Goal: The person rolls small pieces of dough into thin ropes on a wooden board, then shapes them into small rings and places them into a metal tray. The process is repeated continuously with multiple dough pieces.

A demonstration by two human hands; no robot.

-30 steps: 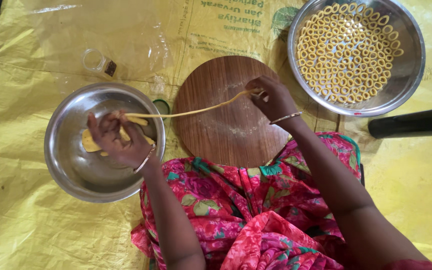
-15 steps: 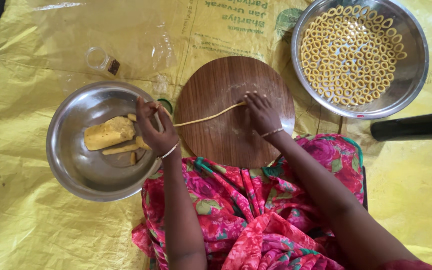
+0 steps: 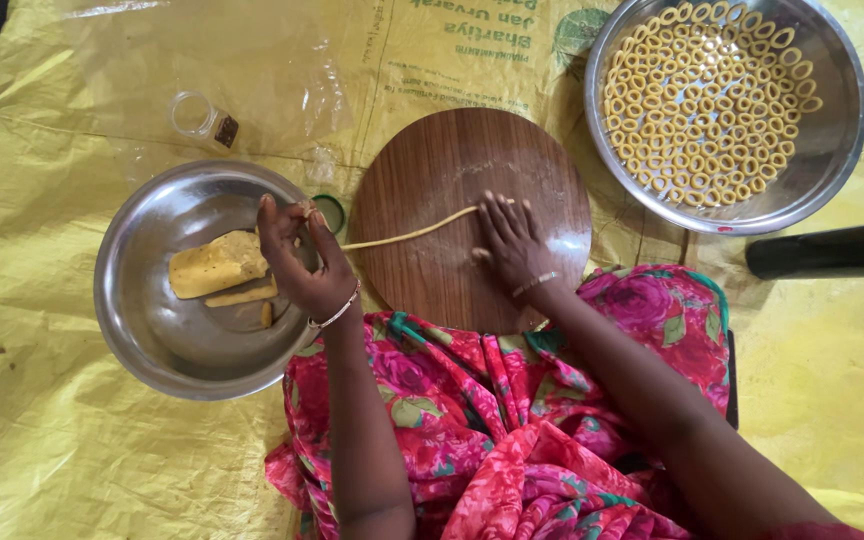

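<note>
Head view looks straight down on a round wooden board [image 3: 432, 170] set on a yellow plastic sheet [image 3: 42, 440], and everything else is easiest placed from that board. Across its middle lies a thin dough rope [image 3: 407, 237], one end on the wood and the other running off the board's left edge. The right hand [image 3: 512, 245] rests flat on the board with fingers spread and nothing gripped; its palm and fingers press the rope's right end against the wood, which looks like a rolling posture that keeps the strand thin and even. The left hand [image 3: 302, 260] is just off the board's left edge, above the rim of a steel bowl [image 3: 142, 350], and pinches the rope's free end between thumb and fingertips, holding it slightly raised so the strand stays taut rather than sagging. Inside that bowl, left of the board, sit yellow dough lumps [image 3: 217, 268], near enough for the left hand to reach. Up and right of the board, a wide steel pan [image 3: 832, 150] holds many small dough rings [image 3: 707, 100] spread in a single layer, apart from the work surface. A small clear jar [image 3: 200, 115] lies up and left of the board. A dark cylinder [image 3: 832, 250] lies to the right.
</note>
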